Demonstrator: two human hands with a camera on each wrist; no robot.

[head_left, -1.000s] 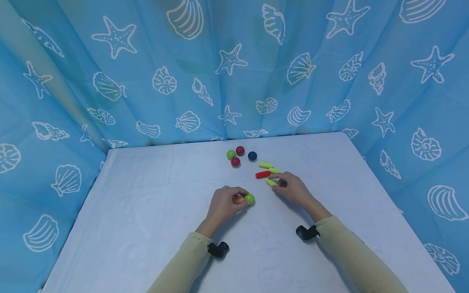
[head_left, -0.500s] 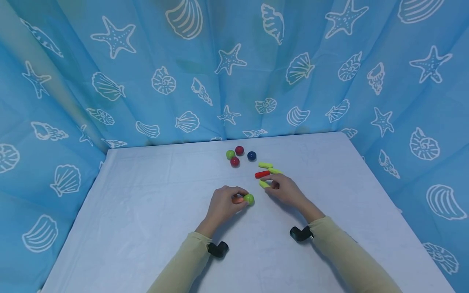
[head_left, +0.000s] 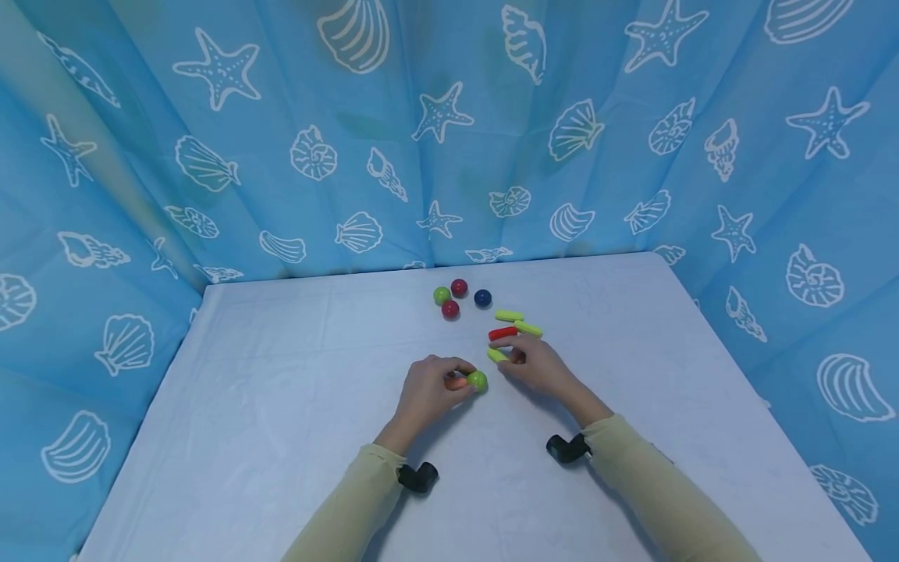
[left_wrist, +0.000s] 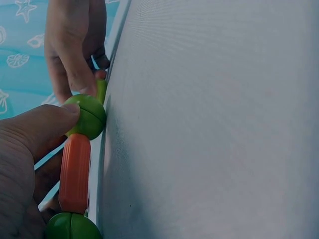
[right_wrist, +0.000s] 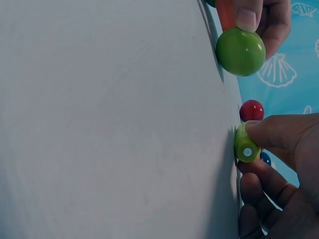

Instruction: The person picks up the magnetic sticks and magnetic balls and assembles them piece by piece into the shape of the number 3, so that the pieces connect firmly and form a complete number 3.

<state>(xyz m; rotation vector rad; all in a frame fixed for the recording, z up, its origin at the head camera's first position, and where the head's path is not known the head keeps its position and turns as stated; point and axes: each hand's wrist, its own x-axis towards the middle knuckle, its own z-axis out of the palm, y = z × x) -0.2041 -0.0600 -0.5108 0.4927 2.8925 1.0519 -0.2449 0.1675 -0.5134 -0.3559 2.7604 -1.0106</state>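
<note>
Nothing legible — no readable lettering, labels, brand names, numbers or signs, in any view

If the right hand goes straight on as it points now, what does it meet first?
The right hand would probably meet the red stick first; whether they already touch is unclear.

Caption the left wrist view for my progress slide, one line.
Left grip holding an orange grooved rod with a green ball at each end; beyond, the right grip pinches a yellow-green rod.
</note>
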